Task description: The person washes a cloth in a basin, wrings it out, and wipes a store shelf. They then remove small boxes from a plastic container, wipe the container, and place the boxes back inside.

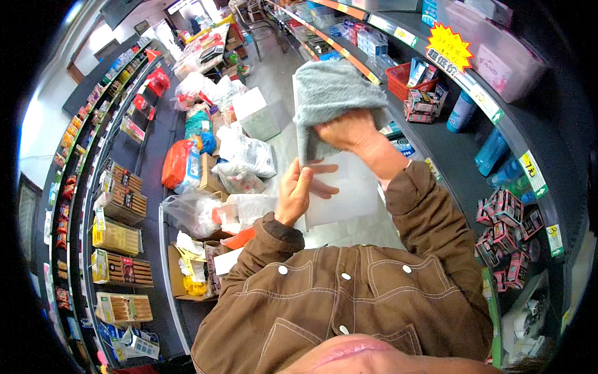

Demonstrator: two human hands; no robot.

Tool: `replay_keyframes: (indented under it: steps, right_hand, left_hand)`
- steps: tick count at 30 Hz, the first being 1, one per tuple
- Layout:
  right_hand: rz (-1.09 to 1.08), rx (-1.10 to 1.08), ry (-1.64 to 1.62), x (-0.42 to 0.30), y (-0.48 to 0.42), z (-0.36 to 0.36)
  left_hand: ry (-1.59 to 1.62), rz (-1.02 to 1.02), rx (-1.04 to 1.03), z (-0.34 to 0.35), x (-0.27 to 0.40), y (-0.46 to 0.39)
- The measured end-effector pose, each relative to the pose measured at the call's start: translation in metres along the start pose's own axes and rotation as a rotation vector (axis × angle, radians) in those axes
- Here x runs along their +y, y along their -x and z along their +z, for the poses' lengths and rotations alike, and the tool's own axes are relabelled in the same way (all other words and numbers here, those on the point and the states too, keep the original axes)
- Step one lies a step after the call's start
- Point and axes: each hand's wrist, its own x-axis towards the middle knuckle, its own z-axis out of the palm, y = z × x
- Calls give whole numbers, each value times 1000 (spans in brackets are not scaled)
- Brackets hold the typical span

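Note:
My right hand (348, 130) presses a grey-green cloth (334, 89) against the far part of a translucent plastic panel or bin (345, 187), its fingers partly hidden in the folds. The cloth drapes over the upper edge and hangs down on the left side. Nearer to me, my left hand (299, 191) is at the left edge of the plastic piece, thumb on the near side and fingers showing behind or through it. Whether the plastic piece is a flat panel or a whole container cannot be told.
Shelves with goods flank the aisle; a red plastic basket (399, 83) and spray cans stand on the right one. Plastic bags (245, 149), a white box (254, 110) and an open cardboard box (175, 269) lie on the left. A chair (257, 28) stands farther back.

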Motion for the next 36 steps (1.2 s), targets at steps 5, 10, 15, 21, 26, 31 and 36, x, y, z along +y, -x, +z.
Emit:
replay_keyframes:
  steps: [5,10,15,21,26,31,36]
  right_hand:
    - [9,-148,-39,-28,32,7]
    - [104,-317,-295,-45,64,-2]
    - [135,-507,-486,-77,114,-16]
    - [92,-287,-412,-73,117,-10]
    - [161,-271,-313,-31,64,-15]
    - [72,41,-120,31,12,1]
    - [294,-129,-292,49,23,40]
  left_hand:
    - [2,-38,37,-12,-10,-5]
    - [-65,146,249,-21,-26,-11]
    - [-126,159,352,-26,-11,-25]
    - [162,105,345,-19,13,-41]
    - [-99,142,278,-25,3,-29]
    - [14,-26,246,5,10,-17]
    - [47,-76,277,5,5,-24]
